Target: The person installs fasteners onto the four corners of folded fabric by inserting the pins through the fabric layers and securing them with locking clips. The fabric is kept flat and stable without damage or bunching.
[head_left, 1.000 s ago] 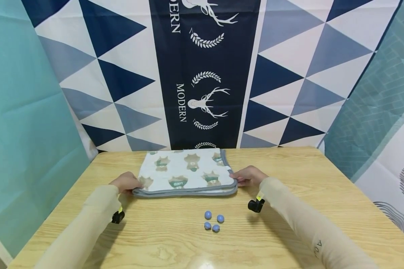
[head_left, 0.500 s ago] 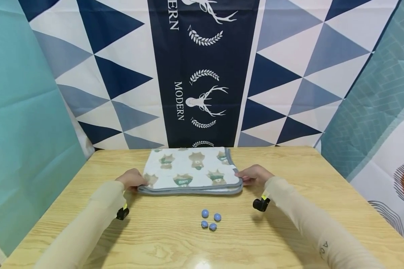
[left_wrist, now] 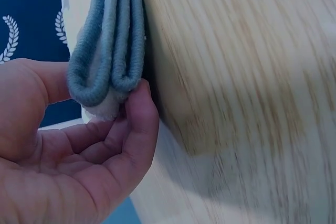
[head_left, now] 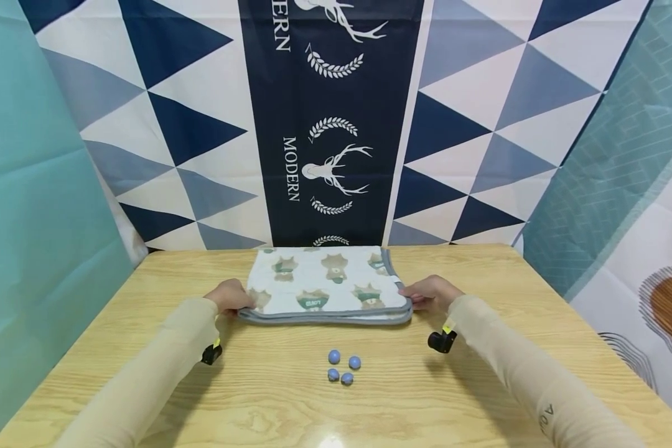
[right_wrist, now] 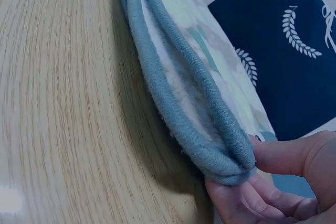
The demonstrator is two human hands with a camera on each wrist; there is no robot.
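Observation:
A folded white blanket (head_left: 325,283) with bear prints and a grey-blue edging lies at the far side of the table. My left hand (head_left: 231,295) pinches its near left corner, thumb on top and fingers beneath. In the left wrist view the folded layers of the edging (left_wrist: 126,35) loop between that thumb and the fingertips. At the near right corner my right hand (head_left: 431,292) pinches the blanket in the same way. The right wrist view shows the edging (right_wrist: 210,103) parted slightly, with pale fleece between its layers.
Several small blue balls (head_left: 334,356) sit on the wooden table (head_left: 269,398) in front of the blanket. A patterned cloth (head_left: 336,124) hangs behind the table, a teal one (head_left: 45,249) at the left. Each wrist wears a small black camera (head_left: 442,340).
The head view has turned a little, so the scene shifts. Both hands keep hold of the blanket's near corners, and the blanket has slid slightly to the right relative to the balls.

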